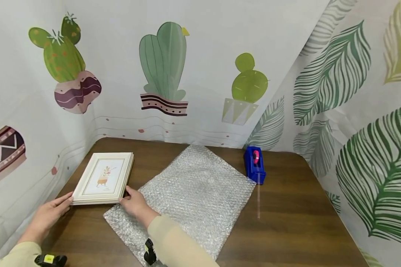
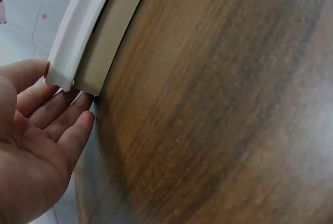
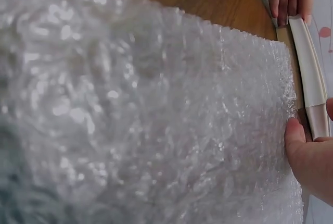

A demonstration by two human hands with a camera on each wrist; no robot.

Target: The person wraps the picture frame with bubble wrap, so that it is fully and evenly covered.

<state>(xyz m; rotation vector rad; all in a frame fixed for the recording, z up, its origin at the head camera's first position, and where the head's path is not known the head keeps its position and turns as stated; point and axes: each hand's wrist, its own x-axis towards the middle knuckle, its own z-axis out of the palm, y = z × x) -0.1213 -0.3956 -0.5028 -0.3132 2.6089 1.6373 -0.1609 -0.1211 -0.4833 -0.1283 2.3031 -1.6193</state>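
Observation:
A cream-white picture frame [image 1: 123,174] with a small plant print lies face up at the left of the table. My left hand [image 1: 48,215] holds its near left corner. In the left wrist view, the left hand [image 2: 41,135] has its thumb at the white moulding [image 2: 78,36] and its fingers by the tan back part [image 2: 112,36]. My right hand [image 1: 137,204] grips the near right corner. In the right wrist view, the right hand [image 3: 315,164] shows its thumb beside the frame edge [image 3: 309,67]; its other fingers are mostly out of view. Bubble wrap [image 1: 200,193] lies flat beneath the right forearm.
A blue tape dispenser [image 1: 254,170] with a pink core stands at the back right, touching the wrap's right corner. A clear strip of tape [image 1: 258,204] runs from it toward me. The brown wooden table [image 1: 297,215] backs onto a cactus-and-leaf-print curtain [image 1: 207,74].

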